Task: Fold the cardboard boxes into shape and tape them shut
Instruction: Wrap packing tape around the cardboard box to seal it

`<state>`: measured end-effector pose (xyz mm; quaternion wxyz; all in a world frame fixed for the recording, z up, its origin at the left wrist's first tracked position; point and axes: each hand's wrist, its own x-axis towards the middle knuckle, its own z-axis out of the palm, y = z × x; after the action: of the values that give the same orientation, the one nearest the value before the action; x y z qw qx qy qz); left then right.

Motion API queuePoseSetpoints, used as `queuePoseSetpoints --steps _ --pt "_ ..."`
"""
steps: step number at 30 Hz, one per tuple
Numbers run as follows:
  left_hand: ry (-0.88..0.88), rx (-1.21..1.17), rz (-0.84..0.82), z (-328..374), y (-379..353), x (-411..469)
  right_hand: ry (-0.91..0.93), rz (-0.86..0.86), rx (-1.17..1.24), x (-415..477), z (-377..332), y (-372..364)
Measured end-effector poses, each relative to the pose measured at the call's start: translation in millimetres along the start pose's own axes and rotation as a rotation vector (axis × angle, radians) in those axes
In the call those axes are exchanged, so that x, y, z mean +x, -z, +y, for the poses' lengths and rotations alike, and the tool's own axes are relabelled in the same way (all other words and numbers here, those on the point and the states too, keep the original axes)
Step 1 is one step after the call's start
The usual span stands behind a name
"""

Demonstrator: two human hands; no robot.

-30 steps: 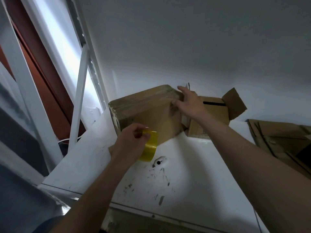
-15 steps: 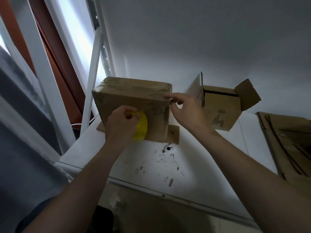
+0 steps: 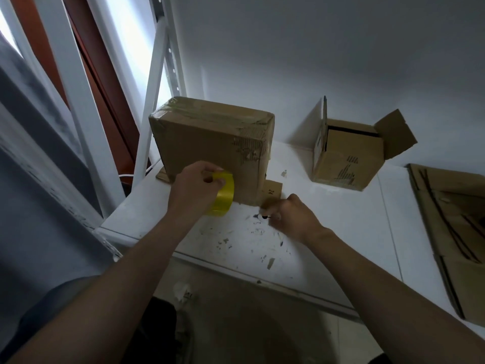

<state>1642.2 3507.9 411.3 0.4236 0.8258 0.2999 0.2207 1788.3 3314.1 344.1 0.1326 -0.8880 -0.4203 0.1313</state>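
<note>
A brown cardboard box (image 3: 210, 143), its top and corners wrapped in clear tape, stands on the white table (image 3: 336, 232). Low against the box's front face, my left hand (image 3: 193, 191) grips a yellow tape roll (image 3: 225, 197). A small flap (image 3: 273, 189) sticks out at the box's lower right corner. My right hand (image 3: 291, 216) sits on the table just in front of that flap, fingers curled and blurred, with nothing visible in them.
A second cardboard box (image 3: 346, 158) with open flaps stands at the back right against the wall. Flattened cardboard (image 3: 451, 227) lies at the right edge. White shelf uprights (image 3: 153, 106) rise on the left. The table front is marked with scraps and scuffs.
My right hand dropped from the box's upper right corner to the table by its lower right corner. The left hand stayed with the tape roll on the front face.
</note>
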Motion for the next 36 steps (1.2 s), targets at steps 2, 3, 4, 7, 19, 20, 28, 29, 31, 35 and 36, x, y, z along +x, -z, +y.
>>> queuePoseSetpoints --steps 2,3,4,7,19,20,28,29,31,35,36 --pt "-0.001 -0.004 -0.013 1 -4 -2 -0.008 -0.012 -0.008 -2 4 0" --pt "-0.005 -0.014 -0.019 2 -8 -3 -0.014 -0.025 -0.015 -6 8 2" --pt "-0.006 -0.029 -0.025 3 -11 -4 -0.024 -0.033 -0.031 -10 13 4" --pt "-0.007 -0.055 -0.040 13 -16 -6 -0.101 -0.019 -0.094 -26 36 12" --pt "0.014 -0.129 -0.018 28 -16 -13 -0.345 0.326 -0.043 -36 66 45" --pt "0.017 -0.134 -0.013 28 -15 -12 -0.298 0.366 0.013 -28 58 50" --pt "0.032 -0.204 0.054 32 -5 3 0.012 0.554 0.253 39 -14 99" --pt "0.033 -0.204 0.061 31 -4 5 0.022 0.554 0.275 47 -20 106" --pt "0.023 -0.183 0.076 31 -4 8 0.054 0.509 0.300 62 -29 116" --pt "0.024 -0.153 0.079 31 -2 12 0.109 0.325 0.217 88 -31 128" --pt "0.025 -0.160 0.081 31 -1 12 0.115 0.298 0.219 90 -30 128"
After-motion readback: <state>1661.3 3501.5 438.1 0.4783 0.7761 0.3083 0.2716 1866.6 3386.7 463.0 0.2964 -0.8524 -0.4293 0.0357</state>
